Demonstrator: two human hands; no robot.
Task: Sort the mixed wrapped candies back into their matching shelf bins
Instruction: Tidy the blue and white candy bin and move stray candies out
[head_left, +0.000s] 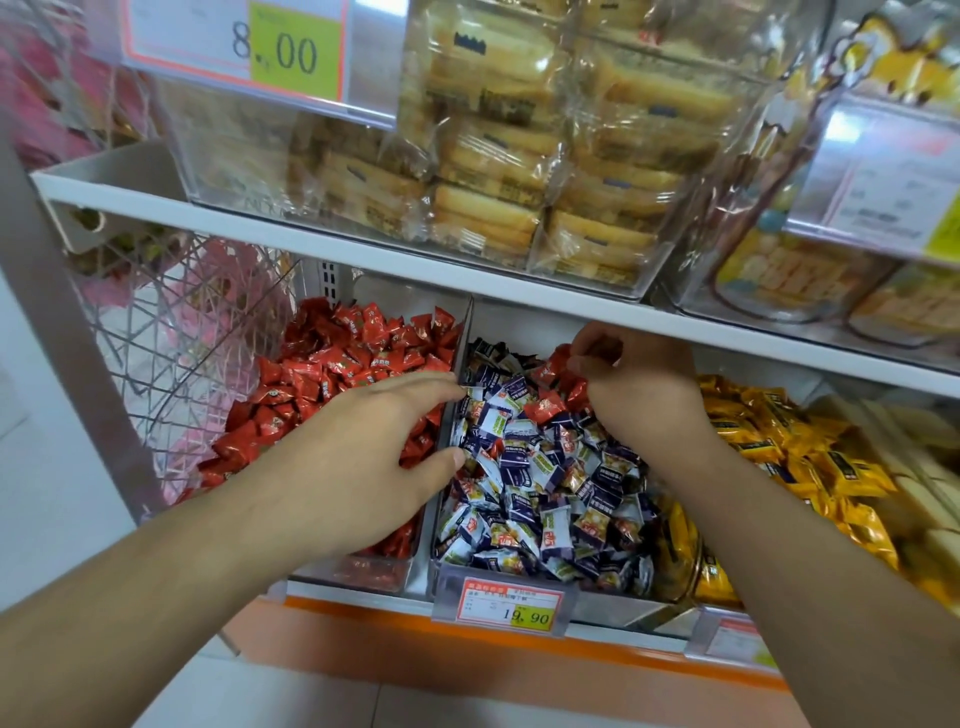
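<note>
Under white shelf, left hand spread over bins; right hand pinching red candies.

The lower shelf carries 3 clear bins of red, purple-white and yellow candies.

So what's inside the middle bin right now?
The middle bin holds mostly purple-and-white candies, with stray red candies near the back. The right hand covers some; deeper layers are hidden.
</note>
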